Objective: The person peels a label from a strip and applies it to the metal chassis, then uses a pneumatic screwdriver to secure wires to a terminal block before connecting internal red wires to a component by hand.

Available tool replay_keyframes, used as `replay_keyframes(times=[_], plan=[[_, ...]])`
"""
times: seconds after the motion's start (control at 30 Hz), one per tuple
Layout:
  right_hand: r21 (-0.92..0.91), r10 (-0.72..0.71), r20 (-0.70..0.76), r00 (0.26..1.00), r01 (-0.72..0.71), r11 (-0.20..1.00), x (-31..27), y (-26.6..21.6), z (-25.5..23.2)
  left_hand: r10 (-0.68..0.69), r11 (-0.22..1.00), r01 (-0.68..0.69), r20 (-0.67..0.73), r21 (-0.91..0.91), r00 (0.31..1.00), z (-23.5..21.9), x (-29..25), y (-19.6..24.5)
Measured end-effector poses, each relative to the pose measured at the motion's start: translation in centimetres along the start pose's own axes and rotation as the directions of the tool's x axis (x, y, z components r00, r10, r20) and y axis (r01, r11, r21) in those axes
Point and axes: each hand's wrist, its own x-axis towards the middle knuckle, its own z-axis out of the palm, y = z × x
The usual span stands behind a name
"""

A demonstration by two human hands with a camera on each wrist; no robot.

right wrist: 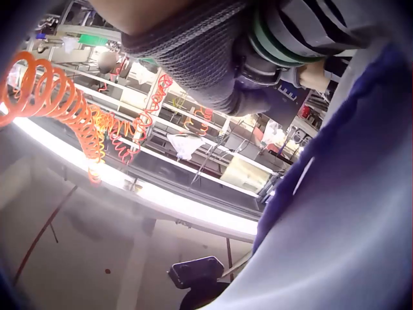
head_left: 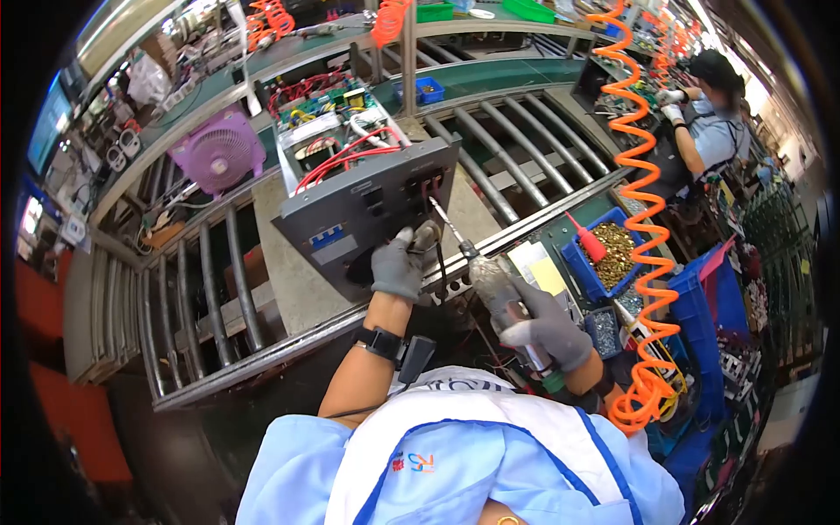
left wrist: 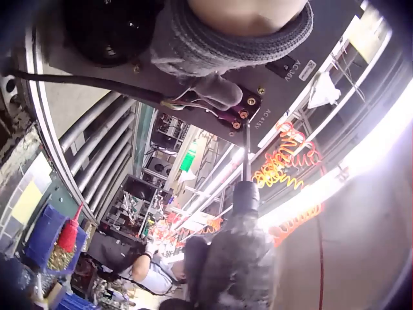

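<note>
A dark grey panel stands upright at the front of an open metal chassis with boards and red wires. The gloved left hand holds a black cable against the panel; in the left wrist view a fingertip of this left hand lies on the thin wires beside the terminal block. Gripped by the gloved right hand is a power screwdriver, its bit reaching the terminal screws. In the right wrist view, the right hand wraps the screwdriver's body.
Metal rollers run beneath and beside the unit. On the right are a blue bin of brass-coloured screws with a red-tipped bottle, and an orange coiled hose. A purple fan stands behind left. Another person works at the upper right.
</note>
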Motion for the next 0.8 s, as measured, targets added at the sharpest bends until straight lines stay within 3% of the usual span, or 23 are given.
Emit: replay_keyframes(times=[0.1,0.17,0.27,0.3,0.43,0.5,0.53,0.6,0.7,0.8], plan=[[0.136,0.086,0.076,0.993,-0.096,0.986,-0.7,-0.3,0.2,-0.046,0.998,0.044,-0.045,-0.036,0.998,-0.4,0.6,0.2],[0.231,0.135,0.113,0.984,-0.159,0.960,-0.9,0.1,0.2,-0.203,0.949,0.168,-0.109,-0.267,0.973,-0.8,1.4,-0.1],[0.306,0.105,0.089,0.990,-0.128,0.943,-1.1,1.1,0.5,-0.285,0.875,0.227,-0.074,-0.428,0.956,0.1,0.6,0.4],[0.310,0.107,0.092,0.990,-0.131,0.942,-1.1,1.1,0.5,-0.381,0.814,0.272,-0.119,-0.514,0.917,-0.2,1.3,0.3],[0.318,0.149,0.125,0.981,-0.182,0.930,-1.4,0.8,0.2,-0.321,0.874,0.253,-0.103,-0.416,0.941,-1.1,1.0,-0.2],[0.311,0.165,0.152,0.975,-0.206,0.928,-1.3,0.8,0.2,-0.146,0.939,0.101,-0.117,-0.328,0.982,-0.2,-0.2,-0.2],[0.299,0.165,0.142,0.976,-0.201,0.933,-1.3,0.9,0.2,-0.144,0.939,0.097,-0.121,-0.329,0.982,-0.6,-0.1,0.0],[0.286,0.163,0.133,0.978,-0.195,0.938,-1.2,1.0,0.2,-0.215,0.938,0.260,0.204,-0.231,0.955,-1.1,0.3,0.5],[0.253,0.126,0.152,0.980,-0.162,0.954,-1.1,0.8,0.2,-0.145,0.979,0.161,0.134,-0.124,0.980,0.0,0.1,0.8],[0.227,0.142,0.151,0.978,-0.175,0.958,-1.2,-0.6,0.4,-0.102,0.993,0.113,0.204,-0.046,0.974,-0.7,1.6,0.5]])
